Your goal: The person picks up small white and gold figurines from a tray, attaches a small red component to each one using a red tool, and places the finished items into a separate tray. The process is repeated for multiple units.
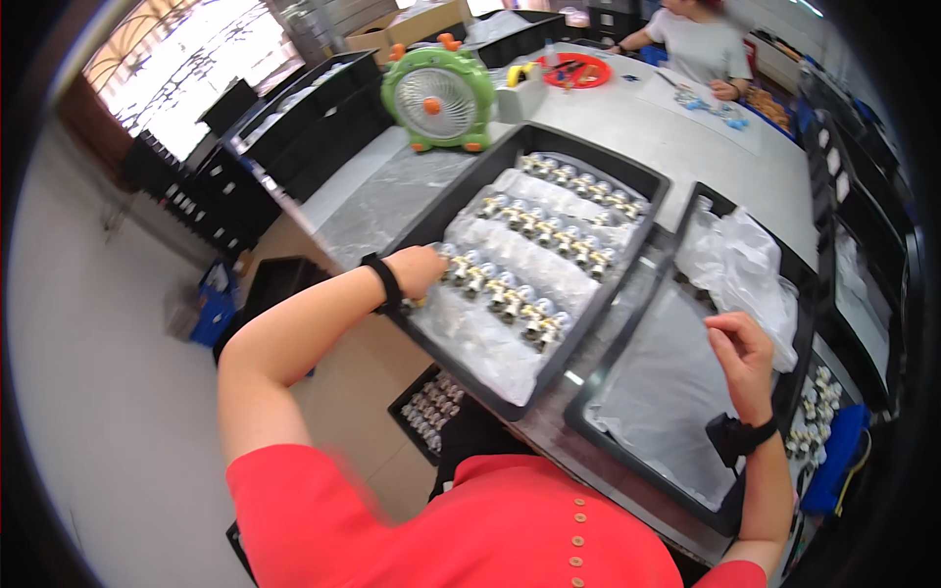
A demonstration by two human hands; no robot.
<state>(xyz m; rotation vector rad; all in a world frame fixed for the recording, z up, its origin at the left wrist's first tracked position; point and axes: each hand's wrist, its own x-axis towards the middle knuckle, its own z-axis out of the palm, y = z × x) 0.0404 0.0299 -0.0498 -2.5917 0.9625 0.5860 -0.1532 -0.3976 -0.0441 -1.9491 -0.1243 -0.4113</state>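
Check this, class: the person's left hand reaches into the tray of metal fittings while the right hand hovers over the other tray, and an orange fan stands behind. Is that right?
Not quite. The head view shows the fan is green, with only orange trim. The rest holds: the left hand reaches into the tray of metal fittings, and the right hand hovers over the other tray.

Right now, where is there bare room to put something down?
The right black plastic tray has an open lined floor between its near rim and the crumpled white plastic sheet, beside the right hand. The left black tray, where the left hand reaches, is crowded with shiny metal fittings.
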